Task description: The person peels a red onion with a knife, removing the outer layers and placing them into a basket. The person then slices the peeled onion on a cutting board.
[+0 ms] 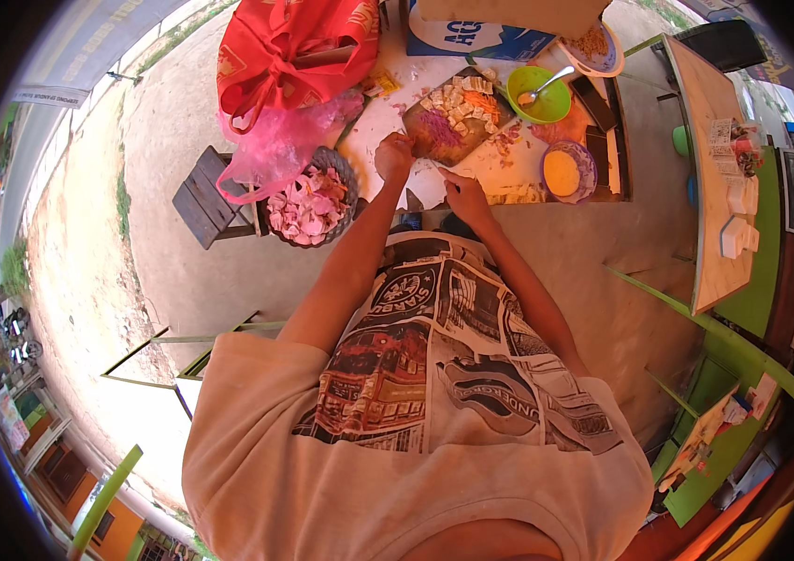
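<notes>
My left hand point(394, 157) is at the near left edge of a dark cutting board point(419, 145), its fingers curled; what they may hold is too small to tell. My right hand point(469, 201) hovers over the near part of the white tabletop point(432, 184), index finger stretched toward the left hand. Whether it grips something is unclear. On the board lie pale cubes point(456, 101), possibly tofu or tempeh, with shredded orange carrot point(482, 105) and a heap of purple shreds point(441, 129). Purple scraps are scattered right of the board.
A green bowl point(553, 112) with a spoon point(553, 79) stands beyond the board. Right lies a purple-rimmed bowl point(561, 174) of yellow liquid. A basket point(349, 184) of pink peels, a pink plastic bag point(278, 151) and a red bag point(299, 56) are left. A blue-white box point(474, 38) stands behind.
</notes>
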A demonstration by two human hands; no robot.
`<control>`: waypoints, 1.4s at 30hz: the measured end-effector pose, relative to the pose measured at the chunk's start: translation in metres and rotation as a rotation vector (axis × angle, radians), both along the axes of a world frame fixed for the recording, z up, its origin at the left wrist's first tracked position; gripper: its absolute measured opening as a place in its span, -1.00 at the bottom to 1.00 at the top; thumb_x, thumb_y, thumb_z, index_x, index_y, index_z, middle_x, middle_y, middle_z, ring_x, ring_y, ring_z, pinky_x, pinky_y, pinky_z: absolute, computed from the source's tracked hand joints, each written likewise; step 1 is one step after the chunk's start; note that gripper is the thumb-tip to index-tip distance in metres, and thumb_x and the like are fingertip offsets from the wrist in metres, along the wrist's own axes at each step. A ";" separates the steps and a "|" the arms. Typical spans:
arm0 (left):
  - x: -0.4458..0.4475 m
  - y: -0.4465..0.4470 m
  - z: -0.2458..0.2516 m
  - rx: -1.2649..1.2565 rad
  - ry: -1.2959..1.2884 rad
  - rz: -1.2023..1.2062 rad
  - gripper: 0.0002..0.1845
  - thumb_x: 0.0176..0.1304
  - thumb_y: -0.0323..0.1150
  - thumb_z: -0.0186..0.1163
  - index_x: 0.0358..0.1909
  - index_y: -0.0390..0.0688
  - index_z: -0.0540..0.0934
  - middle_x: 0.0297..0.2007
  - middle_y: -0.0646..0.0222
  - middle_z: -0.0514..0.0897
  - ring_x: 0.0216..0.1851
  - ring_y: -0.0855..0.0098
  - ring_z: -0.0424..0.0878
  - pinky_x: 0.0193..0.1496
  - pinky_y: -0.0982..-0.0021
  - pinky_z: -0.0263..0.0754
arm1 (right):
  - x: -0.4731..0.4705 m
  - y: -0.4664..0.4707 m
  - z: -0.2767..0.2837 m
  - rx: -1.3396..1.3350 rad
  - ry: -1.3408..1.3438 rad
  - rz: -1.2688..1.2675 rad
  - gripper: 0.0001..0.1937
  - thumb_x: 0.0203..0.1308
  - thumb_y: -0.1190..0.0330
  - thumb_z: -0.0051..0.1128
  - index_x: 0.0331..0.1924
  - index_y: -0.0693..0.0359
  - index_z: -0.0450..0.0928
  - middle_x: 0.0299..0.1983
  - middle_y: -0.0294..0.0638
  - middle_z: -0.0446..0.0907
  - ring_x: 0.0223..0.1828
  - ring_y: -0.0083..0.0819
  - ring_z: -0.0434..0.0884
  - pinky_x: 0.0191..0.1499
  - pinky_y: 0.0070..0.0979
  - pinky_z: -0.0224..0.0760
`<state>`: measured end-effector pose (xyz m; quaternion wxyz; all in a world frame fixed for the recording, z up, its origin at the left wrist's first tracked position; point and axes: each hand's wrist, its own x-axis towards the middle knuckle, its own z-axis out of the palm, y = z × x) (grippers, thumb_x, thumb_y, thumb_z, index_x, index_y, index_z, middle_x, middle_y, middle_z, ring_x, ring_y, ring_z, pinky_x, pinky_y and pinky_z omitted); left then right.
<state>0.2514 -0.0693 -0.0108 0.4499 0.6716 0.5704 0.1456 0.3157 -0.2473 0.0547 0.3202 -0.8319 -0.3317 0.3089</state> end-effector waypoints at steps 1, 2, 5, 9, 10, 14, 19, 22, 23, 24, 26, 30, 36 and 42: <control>0.001 -0.001 0.002 -0.020 -0.015 0.011 -0.91 0.16 -0.21 0.34 -0.45 0.08 0.75 -0.64 0.38 0.70 -0.58 0.39 0.72 -0.39 0.31 0.56 | 0.000 0.000 -0.003 0.040 -0.015 -0.059 -0.62 0.33 0.38 -0.02 0.21 0.01 0.55 -0.28 0.04 0.70 -0.40 -0.24 0.66 -0.19 -0.43 0.49; 0.001 -0.002 0.003 -0.041 -0.029 0.022 -0.91 0.15 -0.21 0.34 -0.45 0.08 0.75 -0.64 0.36 0.70 -0.57 0.37 0.72 -0.38 0.30 0.57 | -0.001 0.000 -0.007 0.081 -0.030 -0.117 -0.61 0.33 0.39 -0.02 0.23 0.02 0.54 -0.28 0.02 0.70 -0.41 -0.26 0.65 -0.19 -0.45 0.48; 0.001 -0.006 0.006 0.036 0.037 0.004 -0.92 0.11 -0.21 0.33 -0.44 0.09 0.75 -0.58 0.31 0.72 -0.50 0.28 0.73 -0.34 0.26 0.59 | 0.000 0.001 -0.002 0.178 0.044 -0.166 -0.63 0.33 0.37 -0.01 0.19 0.04 0.57 -0.21 0.13 0.67 -0.24 -0.08 0.66 -0.11 -0.33 0.49; 0.006 -0.005 -0.005 0.056 0.144 0.011 -0.91 0.06 -0.19 0.33 -0.42 0.11 0.76 -0.44 0.26 0.76 -0.35 0.18 0.74 -0.26 0.21 0.62 | -0.007 0.003 -0.004 0.151 0.121 -0.092 -0.64 0.32 0.34 0.00 0.17 0.03 0.58 -0.17 0.18 0.65 -0.15 0.03 0.67 -0.06 -0.28 0.49; 0.005 -0.004 -0.008 0.038 0.147 0.020 -0.90 0.06 -0.18 0.33 -0.40 0.14 0.77 -0.37 0.23 0.76 -0.30 0.14 0.74 -0.21 0.17 0.62 | -0.009 0.004 -0.002 0.140 0.104 -0.078 -0.64 0.32 0.34 0.00 0.17 0.03 0.58 -0.18 0.19 0.65 -0.15 0.03 0.67 -0.06 -0.27 0.49; 0.005 -0.008 -0.004 0.073 0.145 0.018 -0.88 0.05 -0.15 0.33 -0.39 0.15 0.78 -0.38 0.23 0.76 -0.30 0.14 0.74 -0.21 0.16 0.62 | -0.009 0.002 -0.009 0.138 0.009 -0.051 -0.64 0.30 0.34 0.00 0.16 0.02 0.59 -0.24 0.19 0.65 -0.19 0.04 0.67 -0.09 -0.25 0.50; 0.003 -0.006 -0.008 0.113 0.165 0.023 -0.87 0.06 -0.15 0.31 -0.39 0.15 0.78 -0.41 0.25 0.76 -0.34 0.12 0.74 -0.25 0.16 0.62 | -0.011 0.003 0.005 0.049 0.019 -0.030 -0.63 0.33 0.40 0.03 0.21 0.02 0.56 -0.28 0.10 0.67 -0.39 -0.23 0.64 -0.22 -0.39 0.46; 0.005 -0.007 -0.011 0.097 0.113 0.006 -0.87 0.06 -0.16 0.30 -0.38 0.13 0.78 -0.42 0.23 0.75 -0.36 0.11 0.74 -0.27 0.14 0.62 | -0.010 0.001 -0.011 0.094 -0.060 -0.015 -0.61 0.32 0.43 0.00 0.21 0.01 0.56 -0.24 0.09 0.69 -0.34 -0.14 0.67 -0.21 -0.36 0.49; 0.006 -0.007 -0.008 0.104 0.121 -0.003 -0.86 0.06 -0.16 0.30 -0.38 0.13 0.78 -0.43 0.23 0.75 -0.36 0.11 0.74 -0.27 0.14 0.62 | -0.010 0.001 -0.014 0.113 -0.057 -0.017 -0.61 0.33 0.44 -0.03 0.21 0.02 0.55 -0.26 0.10 0.67 -0.37 -0.14 0.66 -0.23 -0.35 0.48; 0.005 -0.005 -0.010 0.120 0.123 -0.012 -0.86 0.06 -0.16 0.30 -0.38 0.13 0.78 -0.43 0.22 0.75 -0.36 0.11 0.74 -0.26 0.14 0.62 | -0.010 0.003 -0.011 0.090 -0.049 -0.011 -0.61 0.33 0.44 -0.04 0.22 0.03 0.55 -0.28 0.10 0.66 -0.37 -0.14 0.66 -0.24 -0.34 0.48; 0.006 0.002 -0.015 0.112 0.100 -0.028 -0.86 0.06 -0.17 0.30 -0.38 0.12 0.78 -0.43 0.22 0.75 -0.36 0.10 0.73 -0.26 0.14 0.63 | -0.009 0.008 -0.003 0.053 -0.050 0.003 -0.60 0.33 0.44 -0.05 0.22 0.03 0.55 -0.32 0.10 0.65 -0.39 -0.15 0.65 -0.26 -0.33 0.47; 0.003 0.006 -0.023 0.072 0.074 -0.066 -0.87 0.12 -0.24 0.28 -0.36 0.00 0.76 -0.51 0.30 0.74 -0.51 0.32 0.71 -0.33 0.29 0.60 | -0.010 0.008 0.001 0.049 -0.026 0.002 -0.59 0.31 0.44 -0.05 0.22 0.04 0.54 -0.39 0.09 0.62 -0.45 -0.16 0.63 -0.30 -0.33 0.46; 0.003 0.007 -0.030 0.069 0.028 -0.073 -0.88 0.16 -0.31 0.26 -0.38 -0.06 0.75 -0.56 0.37 0.73 -0.60 0.46 0.69 -0.40 0.39 0.57 | -0.004 0.005 0.000 0.055 -0.069 0.031 -0.58 0.29 0.47 -0.06 0.22 0.07 0.55 -0.50 0.09 0.57 -0.52 -0.22 0.60 -0.33 -0.35 0.44; -0.002 0.003 -0.017 -0.013 -0.011 -0.052 -0.88 0.17 -0.33 0.27 -0.35 -0.09 0.75 -0.55 0.40 0.74 -0.61 0.50 0.68 -0.45 0.43 0.55 | -0.007 -0.020 0.014 -0.042 0.051 0.045 -0.59 0.32 0.43 -0.07 0.23 0.04 0.54 -0.39 0.09 0.64 -0.41 -0.20 0.62 -0.24 -0.38 0.46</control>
